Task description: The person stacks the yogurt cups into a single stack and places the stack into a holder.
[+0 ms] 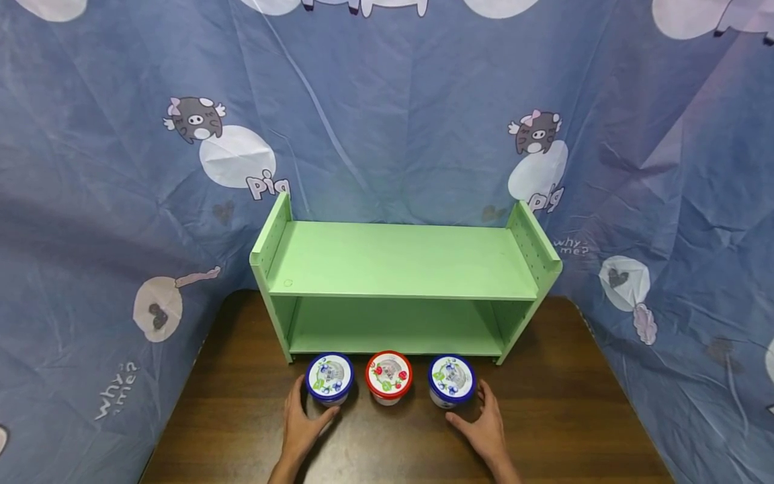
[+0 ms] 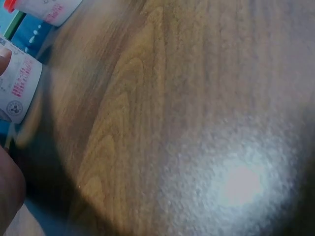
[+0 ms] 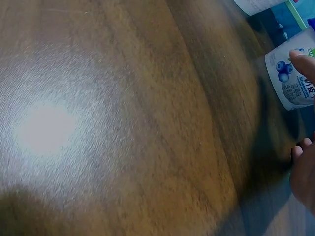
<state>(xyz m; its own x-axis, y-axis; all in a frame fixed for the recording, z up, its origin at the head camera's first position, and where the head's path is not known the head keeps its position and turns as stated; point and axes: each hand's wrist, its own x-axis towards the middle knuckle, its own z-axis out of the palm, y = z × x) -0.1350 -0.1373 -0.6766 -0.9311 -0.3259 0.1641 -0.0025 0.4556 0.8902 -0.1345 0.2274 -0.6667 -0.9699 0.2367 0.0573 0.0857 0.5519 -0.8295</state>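
Wood-grained desk (image 1: 387,447) bears one round red-lidded cup (image 1: 389,378) between two blue-lidded cups (image 1: 329,379) (image 1: 451,381). Our left grip (image 1: 301,423) and right grip (image 1: 487,427) curve wide around these two; whether either holds, we cannot tell.

From here I see the right hand (image 3: 304,179) at four o'clock, one digit (image 3: 304,65) in front of a white blueberry-printed cup (image 3: 284,83) at two, another cup (image 3: 257,4) clipped at one, glare (image 3: 47,129) whitening the worktop (image 3: 147,98) at nine.
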